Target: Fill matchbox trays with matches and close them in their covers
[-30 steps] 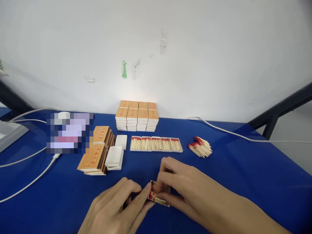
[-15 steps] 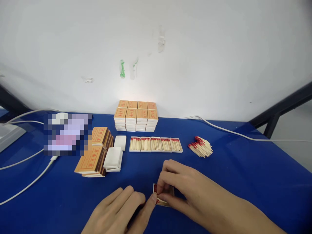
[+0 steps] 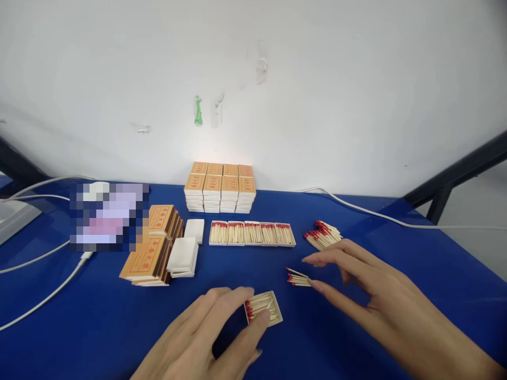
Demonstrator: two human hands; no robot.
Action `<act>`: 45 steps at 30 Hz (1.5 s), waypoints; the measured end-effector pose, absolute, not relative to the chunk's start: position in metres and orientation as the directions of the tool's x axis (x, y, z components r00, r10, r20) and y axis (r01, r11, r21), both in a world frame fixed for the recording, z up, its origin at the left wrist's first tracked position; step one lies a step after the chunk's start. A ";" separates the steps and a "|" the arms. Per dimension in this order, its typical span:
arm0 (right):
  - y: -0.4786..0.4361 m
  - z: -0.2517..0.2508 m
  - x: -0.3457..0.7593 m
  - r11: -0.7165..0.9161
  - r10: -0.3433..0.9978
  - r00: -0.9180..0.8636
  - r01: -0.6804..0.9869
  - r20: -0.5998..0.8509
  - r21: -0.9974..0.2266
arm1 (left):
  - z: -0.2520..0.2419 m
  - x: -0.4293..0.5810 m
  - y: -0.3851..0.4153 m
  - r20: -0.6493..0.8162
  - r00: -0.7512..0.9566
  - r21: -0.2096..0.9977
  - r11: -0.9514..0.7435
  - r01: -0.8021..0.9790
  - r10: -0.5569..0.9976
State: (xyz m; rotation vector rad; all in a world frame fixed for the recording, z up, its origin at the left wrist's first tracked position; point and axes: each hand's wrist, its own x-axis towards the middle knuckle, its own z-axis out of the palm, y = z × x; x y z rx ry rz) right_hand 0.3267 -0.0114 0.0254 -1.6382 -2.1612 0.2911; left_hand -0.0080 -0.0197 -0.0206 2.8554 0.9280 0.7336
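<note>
A white matchbox tray (image 3: 277,320) holding red-headed matches sits in front of me, slightly turned. My left hand (image 3: 206,332) grips it, with the index fingertip at its far left corner and the thumb over the matches near its front. To the right, a small bunch of loose matches (image 3: 299,279) lies on the table, heads pointing left. My right hand (image 3: 356,285) is beside them, thumb and index finger well apart, the thumb tip at their stick ends. Just beyond that hand is a bigger match pile (image 3: 322,235), partly covered by its fingers.
Filled trays (image 3: 252,233) stand in a row beyond. Behind them, closed matchboxes (image 3: 219,187) are stacked by the wall. At left are matchbox sleeves (image 3: 148,258), empty white trays (image 3: 182,256), a blurred-out object (image 3: 111,216) and a white cable (image 3: 51,309).
My right hand has left the tray and moved right, opening beside the small bunch of matches, which now shows. My left thumb and index finger have come around the tray.
</note>
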 end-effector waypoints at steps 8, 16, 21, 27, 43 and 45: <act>-0.009 0.004 0.318 0.270 0.962 -0.255 0.858 0.093 -0.436 | -0.021 -0.014 -0.017 0.417 0.737 0.225 -0.846 0.483 0.532; -0.011 0.002 0.311 0.313 0.948 -0.300 0.831 0.103 -0.459 | -0.024 -0.012 -0.015 0.407 0.654 0.430 -0.766 0.479 0.637; -0.015 0.002 0.310 0.458 0.889 -0.424 0.815 0.172 -0.354 | -0.016 -0.006 -0.011 0.380 0.675 0.418 -0.768 0.485 0.633; -0.013 -0.001 0.313 0.603 0.742 -0.628 0.778 0.234 0.176 | -0.011 0.000 -0.010 0.429 0.615 0.412 -0.749 0.519 0.662; -0.036 -0.023 0.321 0.505 0.836 -0.529 0.846 0.148 0.172 | -0.022 -0.004 -0.014 0.352 0.586 0.504 -0.676 0.538 0.729; -0.033 -0.020 0.321 0.517 0.830 -0.535 0.844 0.158 0.138 | -0.022 -0.005 -0.014 0.346 0.595 0.517 -0.677 0.524 0.725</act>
